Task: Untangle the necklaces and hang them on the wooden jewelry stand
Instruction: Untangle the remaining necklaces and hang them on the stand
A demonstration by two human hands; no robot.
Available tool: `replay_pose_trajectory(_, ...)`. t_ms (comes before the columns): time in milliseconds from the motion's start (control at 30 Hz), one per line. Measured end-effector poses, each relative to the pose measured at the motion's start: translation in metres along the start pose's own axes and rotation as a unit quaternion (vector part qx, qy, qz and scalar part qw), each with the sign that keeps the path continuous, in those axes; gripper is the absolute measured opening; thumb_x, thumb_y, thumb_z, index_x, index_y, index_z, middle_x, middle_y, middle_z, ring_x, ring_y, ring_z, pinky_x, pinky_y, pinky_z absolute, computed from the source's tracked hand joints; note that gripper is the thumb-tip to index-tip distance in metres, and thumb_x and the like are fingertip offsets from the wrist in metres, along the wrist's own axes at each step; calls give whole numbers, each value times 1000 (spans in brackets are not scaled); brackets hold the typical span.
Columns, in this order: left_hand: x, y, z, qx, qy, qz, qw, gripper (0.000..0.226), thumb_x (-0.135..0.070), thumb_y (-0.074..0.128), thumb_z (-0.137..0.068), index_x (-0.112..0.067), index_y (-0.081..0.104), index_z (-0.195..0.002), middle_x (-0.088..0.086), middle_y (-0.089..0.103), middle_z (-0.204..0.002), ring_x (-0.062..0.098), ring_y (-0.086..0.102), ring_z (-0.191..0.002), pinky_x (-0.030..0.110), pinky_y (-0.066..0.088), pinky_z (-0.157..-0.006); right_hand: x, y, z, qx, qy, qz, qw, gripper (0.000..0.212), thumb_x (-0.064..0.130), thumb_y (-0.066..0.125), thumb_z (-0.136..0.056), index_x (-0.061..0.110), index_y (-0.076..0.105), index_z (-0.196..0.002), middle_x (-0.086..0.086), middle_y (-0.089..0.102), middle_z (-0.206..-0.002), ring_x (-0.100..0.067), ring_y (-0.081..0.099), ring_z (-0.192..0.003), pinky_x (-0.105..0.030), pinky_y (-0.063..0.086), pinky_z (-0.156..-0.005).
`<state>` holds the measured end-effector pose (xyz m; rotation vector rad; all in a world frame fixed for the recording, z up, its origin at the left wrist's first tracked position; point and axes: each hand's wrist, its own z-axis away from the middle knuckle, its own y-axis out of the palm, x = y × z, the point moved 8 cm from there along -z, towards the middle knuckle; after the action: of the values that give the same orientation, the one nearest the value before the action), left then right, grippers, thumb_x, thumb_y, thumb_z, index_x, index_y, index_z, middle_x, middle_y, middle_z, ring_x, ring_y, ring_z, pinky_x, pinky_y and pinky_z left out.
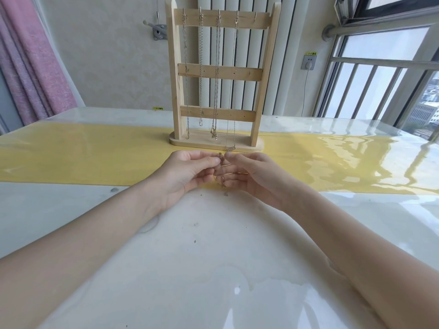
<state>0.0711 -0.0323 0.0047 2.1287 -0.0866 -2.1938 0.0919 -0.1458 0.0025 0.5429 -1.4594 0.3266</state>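
A wooden jewelry stand (219, 74) rises at the middle of the table, on the yellow strip. Several chains (216, 74) hang from hooks on its top bar; the rightmost hook is bare. Just in front of the stand's base, my left hand (187, 173) and my right hand (251, 176) meet over a small tangled gold necklace (221, 158). Both hands pinch the tangle between thumb and fingertips. Thin loops of the chain run across my right fingers, and a short end hangs down to the table between the hands.
The table (213, 245) is white and glossy with a yellow runner (95, 153) across it. A pink curtain (31, 62) hangs at the left. A radiator stands behind the stand, and a window with railings (380, 74) fills the right.
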Motion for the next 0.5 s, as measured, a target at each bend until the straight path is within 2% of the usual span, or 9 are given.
replay_pose_trajectory(67, -2, -4, 0, -15, 14, -28, 999, 7, -6, 64, -85, -12, 67, -87, 1, 63, -69, 8, 54, -63, 13, 49, -57, -1, 1, 0, 5, -3, 13, 1000, 18, 13, 56, -94, -2, 62, -102, -11, 68, -87, -15, 63, -69, -19, 53, -63)
replay_pose_trajectory(167, -4, -3, 1, -16, 21, -45, 999, 7, -7, 65, -84, -13, 66, -84, -1, 67, -67, 5, 52, -55, 13, 48, -56, 2, -3, -1, -9, -19, 38, 999, 7, 9, 59, -91, 3, 63, -89, -4, 67, -80, -10, 58, -65, -18, 48, -60)
replay_pose_trajectory(300, -2, -1, 2, -4, 12, -35, 999, 6, -6, 66, -82, -12, 65, -82, -3, 67, -64, 3, 53, -52, 12, 49, -55, 8, -5, 1, -8, -41, 35, 999, 13, 1, 60, -89, 8, 60, -77, -4, 60, -73, -9, 52, -61, -18, 45, -58)
replay_pose_trajectory(500, 0, -5, -1, -13, 7, -21, 1000, 4, -9, 66, -83, -13, 66, -82, -3, 67, -67, 5, 55, -59, 14, 50, -58, 11, -10, 1, -39, -42, 13, 998, 16, -5, 58, -88, 10, 55, -87, 0, 60, -67, -11, 53, -59, -20, 43, -56)
